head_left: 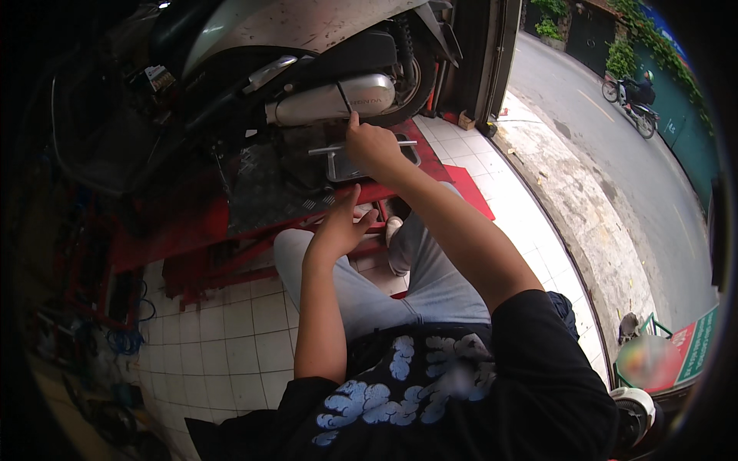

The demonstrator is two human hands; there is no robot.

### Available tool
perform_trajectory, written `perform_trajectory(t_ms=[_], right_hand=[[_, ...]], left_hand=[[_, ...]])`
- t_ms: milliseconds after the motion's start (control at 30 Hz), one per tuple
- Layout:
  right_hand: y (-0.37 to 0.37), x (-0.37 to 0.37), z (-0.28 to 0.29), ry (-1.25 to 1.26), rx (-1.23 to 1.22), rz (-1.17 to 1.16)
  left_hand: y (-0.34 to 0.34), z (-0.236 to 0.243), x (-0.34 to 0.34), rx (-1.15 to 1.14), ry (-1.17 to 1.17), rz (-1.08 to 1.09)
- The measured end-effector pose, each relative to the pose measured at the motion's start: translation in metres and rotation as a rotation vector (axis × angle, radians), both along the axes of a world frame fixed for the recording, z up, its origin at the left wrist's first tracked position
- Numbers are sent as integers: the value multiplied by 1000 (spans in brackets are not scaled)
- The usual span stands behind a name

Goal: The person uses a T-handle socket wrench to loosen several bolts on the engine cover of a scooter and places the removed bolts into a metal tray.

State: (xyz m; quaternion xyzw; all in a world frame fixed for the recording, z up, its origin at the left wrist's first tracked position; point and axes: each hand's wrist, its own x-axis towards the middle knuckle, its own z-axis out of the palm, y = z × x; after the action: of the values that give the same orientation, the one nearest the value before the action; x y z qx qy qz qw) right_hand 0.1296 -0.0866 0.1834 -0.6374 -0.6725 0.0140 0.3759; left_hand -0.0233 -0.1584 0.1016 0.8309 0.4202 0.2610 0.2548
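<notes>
My right hand is closed around the T-handle wrench, and its silver crossbar sticks out on both sides of the fist. A thin dark shaft runs up from my index finger across the silver exhaust cover of a parked scooter; what its tip meets is too small to tell. Below and left of that fist, my left hand hangs in the air with thumb and fingers apart, holding nothing. Under the right hand lies a shallow metal tray.
The scooter stands on a red lift platform above white floor tiles. Its rear wheel is near a doorway post. At right, a rider on a motorbike is on the street. Blue hose lies at left.
</notes>
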Motion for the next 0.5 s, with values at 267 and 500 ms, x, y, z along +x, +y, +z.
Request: perform_trajectory(t_ms=[267,500], right_hand=[[4,2,1,643,-94,132],[11,5,-1,1690,-103,425]], left_hand=[[-14,19,0,-192,115,36],[-16,16,3,-196,173,34]])
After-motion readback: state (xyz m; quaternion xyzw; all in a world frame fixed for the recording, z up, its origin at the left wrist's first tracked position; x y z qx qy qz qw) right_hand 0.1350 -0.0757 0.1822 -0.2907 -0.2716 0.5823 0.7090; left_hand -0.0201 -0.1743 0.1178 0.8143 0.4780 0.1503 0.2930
